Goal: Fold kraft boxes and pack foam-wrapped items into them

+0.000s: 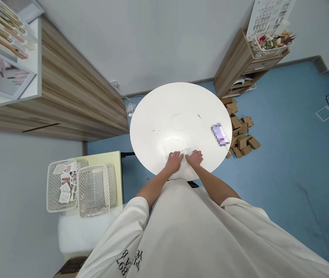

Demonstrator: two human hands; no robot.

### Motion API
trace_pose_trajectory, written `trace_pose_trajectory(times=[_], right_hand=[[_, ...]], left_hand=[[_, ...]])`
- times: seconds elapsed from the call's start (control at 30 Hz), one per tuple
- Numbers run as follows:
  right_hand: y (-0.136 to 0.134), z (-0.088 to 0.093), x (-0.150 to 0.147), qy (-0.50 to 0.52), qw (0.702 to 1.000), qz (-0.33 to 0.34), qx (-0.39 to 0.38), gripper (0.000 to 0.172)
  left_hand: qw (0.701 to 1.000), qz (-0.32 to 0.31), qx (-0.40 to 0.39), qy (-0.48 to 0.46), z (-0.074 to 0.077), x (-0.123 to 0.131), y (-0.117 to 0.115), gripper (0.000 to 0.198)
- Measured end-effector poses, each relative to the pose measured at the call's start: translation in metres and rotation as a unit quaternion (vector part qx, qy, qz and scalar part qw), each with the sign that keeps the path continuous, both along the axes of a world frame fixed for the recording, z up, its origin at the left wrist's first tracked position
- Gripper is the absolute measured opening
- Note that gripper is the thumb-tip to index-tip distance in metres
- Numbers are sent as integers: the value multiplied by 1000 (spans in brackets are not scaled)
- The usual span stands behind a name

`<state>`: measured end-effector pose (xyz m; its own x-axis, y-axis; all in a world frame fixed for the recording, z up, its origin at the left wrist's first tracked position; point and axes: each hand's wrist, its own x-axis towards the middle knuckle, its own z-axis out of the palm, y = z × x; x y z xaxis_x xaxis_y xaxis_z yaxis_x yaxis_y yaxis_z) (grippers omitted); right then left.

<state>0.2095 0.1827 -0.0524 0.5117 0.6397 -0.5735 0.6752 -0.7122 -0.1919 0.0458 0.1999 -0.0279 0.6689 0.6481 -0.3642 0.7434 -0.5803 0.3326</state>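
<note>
A thin white sheet (185,170), paper or cloth I cannot tell, lies at the near edge of the round white table (158,104). It barely stands out against the tabletop. My left hand (174,161), with a ring on one finger, has its bent fingers on the sheet's left part. Close to its right, my right hand (194,158) is curled, its thumb side at the sheet. Both hands seem to pinch the sheet between them, though the fingertips are small and partly hidden. A phone (220,134), blurred out, rests on the table right of my right hand.
Small dark bits lie on the tabletop. Several brown cardboard boxes (242,135) are on the floor at right, below a wooden cabinet (233,61). White plastic baskets (94,191) stand on a low yellow table (115,158) at left, near a tall wooden cabinet (74,85).
</note>
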Motion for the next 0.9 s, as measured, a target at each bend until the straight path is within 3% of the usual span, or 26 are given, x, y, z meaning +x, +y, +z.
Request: trace_pose_trajectory(times=[0.1,0.2,0.3,0.43,0.5,0.57,0.7,0.9], right_hand=[[2,-1,6,50,999,-6,7,36],[-1,-1,6,113,990,4,84,23],[-8,1,-5,136,975,65,163,18],[-16,3,-22,167,962,147,161,18],[-18,4,-26,173,958,173,147,23],[-19,4,-27,170,955,195,146,31],[-17,5,-27,146,949,252,124,47],[-12,6,-33,97,948,293,80,53]], left_hand=[[1000,5,-17,21,1,2,1,74],[999,10,-34,17,2,0,5,77],[998,24,-51,-2,5,-7,8,79],[996,55,-60,-29,7,-17,5,78],[992,110,-44,-36,5,-22,-1,72],[977,210,-24,-29,0,-27,-9,62],[902,425,-72,24,-15,-34,-19,48],[828,531,-176,-42,-30,-37,-10,50]])
